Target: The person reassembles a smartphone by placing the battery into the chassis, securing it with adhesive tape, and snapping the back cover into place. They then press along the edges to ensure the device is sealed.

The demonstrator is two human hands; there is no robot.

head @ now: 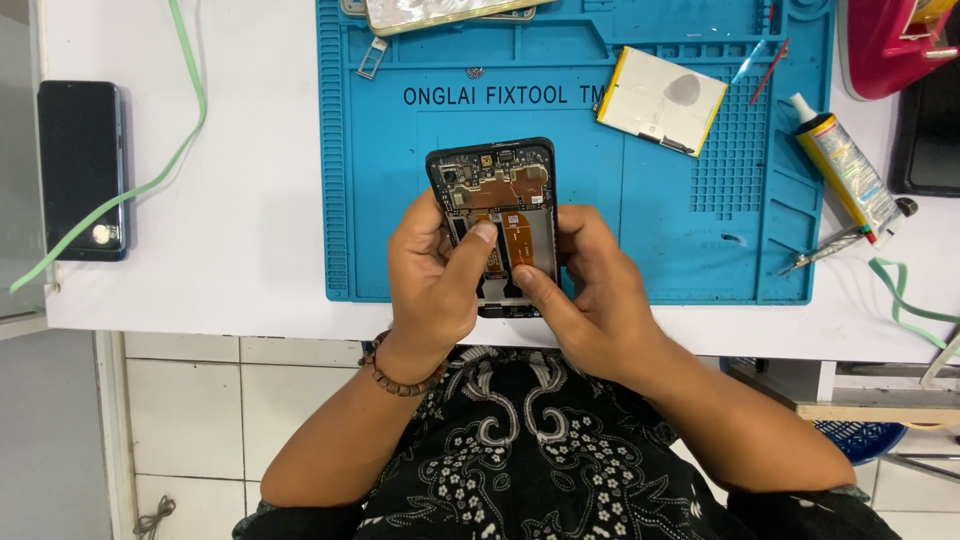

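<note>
Two hands hold one opened smartphone over the near edge of a blue repair mat. The left hand grasps the phone's left side, with its thumb pressed on the orange flex cable in the bare battery bay. The right hand grasps the right side, with its thumb lying across the lower end of the frame. Both grips are closed on the phone.

The step in hand appears to be seating or checking the flex cable inside the chassis. The next move likely calls for light, steady thumb pressure and a firm hold on the frame, so that the thin cable is not creased.

The phone lies back-side up with its cover off. Its black frame is intact, the upper section shows a copper-toned board with camera modules, and the battery bay below is pale.

Beyond the phone, a flat battery with yellow edges lies on the mat. A glue tube and tweezers lie at the mat's right edge. A second dark phone rests well apart on the white table, beside a green strap.
</note>
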